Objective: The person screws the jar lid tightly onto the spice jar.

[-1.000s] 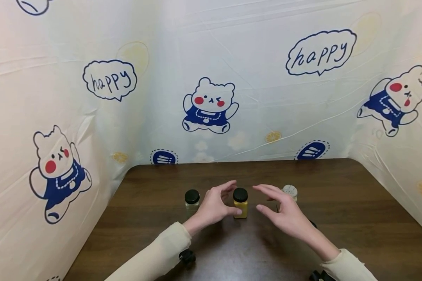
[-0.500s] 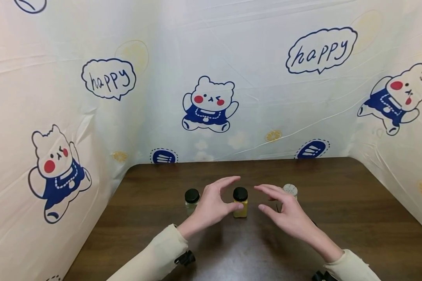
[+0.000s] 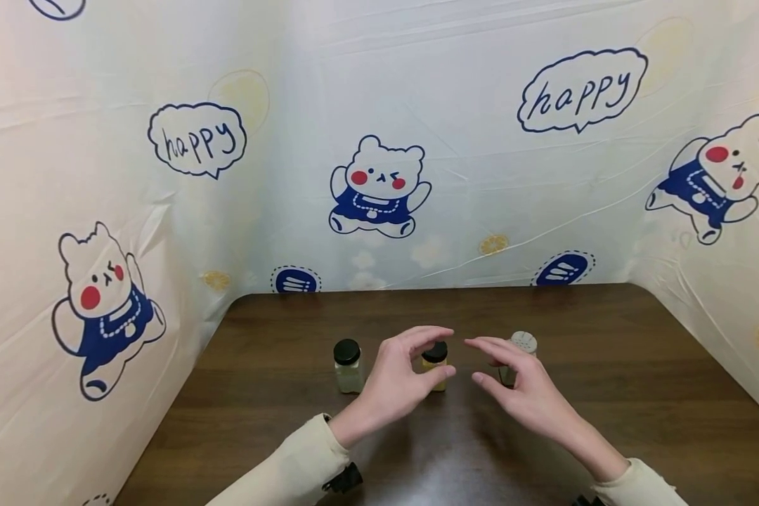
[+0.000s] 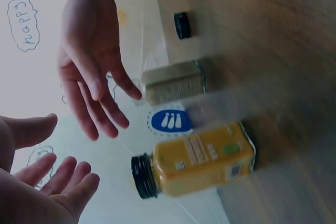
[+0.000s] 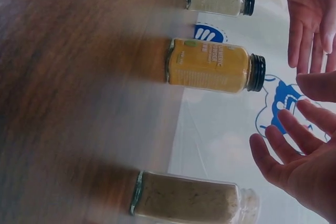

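Left hand (image 3: 400, 376) and right hand (image 3: 531, 390), fingers and thumbs spread, near yellow jar (image 5: 210, 69); seen from head, pale jar (image 3: 349, 376) at its nine o'clock, brown jar (image 5: 186, 198) at three.

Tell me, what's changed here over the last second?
The person's left grip has moved rightward, covering more of the yellow jar in the head view; the right grip shifted slightly right too. Nothing was taken hold of or let go. The yellow jar, the pale jar and the uncapped jar stayed put.
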The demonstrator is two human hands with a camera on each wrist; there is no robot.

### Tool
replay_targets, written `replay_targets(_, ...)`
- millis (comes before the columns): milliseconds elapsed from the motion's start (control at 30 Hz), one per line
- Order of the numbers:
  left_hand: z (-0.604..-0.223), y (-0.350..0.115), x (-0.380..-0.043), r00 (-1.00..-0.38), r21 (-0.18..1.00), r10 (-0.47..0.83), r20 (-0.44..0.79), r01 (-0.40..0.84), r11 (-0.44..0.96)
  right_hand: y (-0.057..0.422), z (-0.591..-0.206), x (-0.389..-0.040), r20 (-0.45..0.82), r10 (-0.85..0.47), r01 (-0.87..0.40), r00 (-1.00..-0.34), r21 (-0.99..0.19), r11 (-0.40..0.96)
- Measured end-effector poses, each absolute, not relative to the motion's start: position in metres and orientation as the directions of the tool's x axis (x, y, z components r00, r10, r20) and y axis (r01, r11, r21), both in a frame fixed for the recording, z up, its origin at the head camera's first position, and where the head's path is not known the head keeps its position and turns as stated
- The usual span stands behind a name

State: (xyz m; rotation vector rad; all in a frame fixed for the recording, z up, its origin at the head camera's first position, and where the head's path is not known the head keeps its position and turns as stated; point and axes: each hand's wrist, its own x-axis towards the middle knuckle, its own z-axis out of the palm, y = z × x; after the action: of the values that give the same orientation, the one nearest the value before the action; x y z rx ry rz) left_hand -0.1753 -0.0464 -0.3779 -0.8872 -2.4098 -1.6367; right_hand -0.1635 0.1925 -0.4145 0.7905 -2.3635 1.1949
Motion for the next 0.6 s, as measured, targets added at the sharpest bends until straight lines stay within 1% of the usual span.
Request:
replay_targets(133,-0.38,-0.042,-0.171,-0.815,0.828,0.424,0.395,0.515,0.22,0.193,-0.416,-0.162,0.559,-0.312,-0.635,-0.768,-0.604,0.482)
replay_targets(333,-0.384,-0.036,-0.169,-0.797,0.825,0.457,0.394,0.526,0.206,0.196,-0.418,-0.157,0.563,-0.306,-0.635,-0.768,-0.6,0.487)
replay_targets(600,-0.383,-0.029,-0.165,-0.809,0.882,0.486,0.33,0.448,0.146,0.2,-0.418,-0.155,0.584,-0.315,-0.657,-0.748,-0.583,0.478)
